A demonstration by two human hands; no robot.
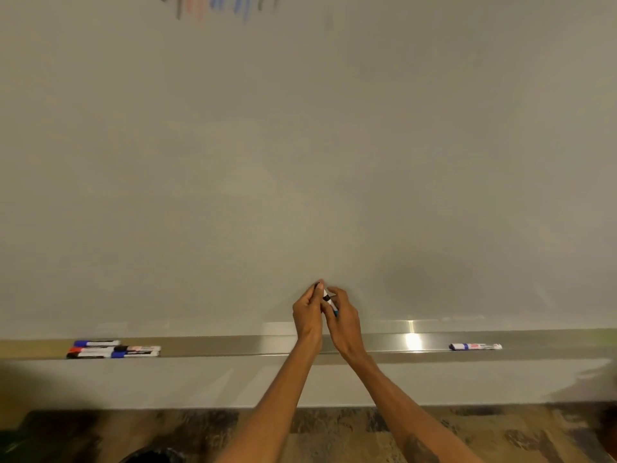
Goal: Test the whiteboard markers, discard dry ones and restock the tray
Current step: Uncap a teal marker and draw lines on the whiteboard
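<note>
Both my hands meet in front of the whiteboard (300,145), just above its metal tray (233,345). My right hand (344,319) holds a white marker (329,301) with a black band and a bluish end. My left hand (309,312) pinches the marker's upper end, where a dark cap or tip shows. Several markers (113,349) with blue, red and black caps lie in a pile at the tray's left end. A single blue-capped marker (475,346) lies in the tray on the right. Faint red, blue and black test strokes (217,5) sit at the board's top edge.
Below the tray runs a pale wall strip, then a dark wood-pattern floor (334,429). A dark round object (153,457) shows at the bottom edge, left of my arms. A bright light reflection (413,340) glints on the tray.
</note>
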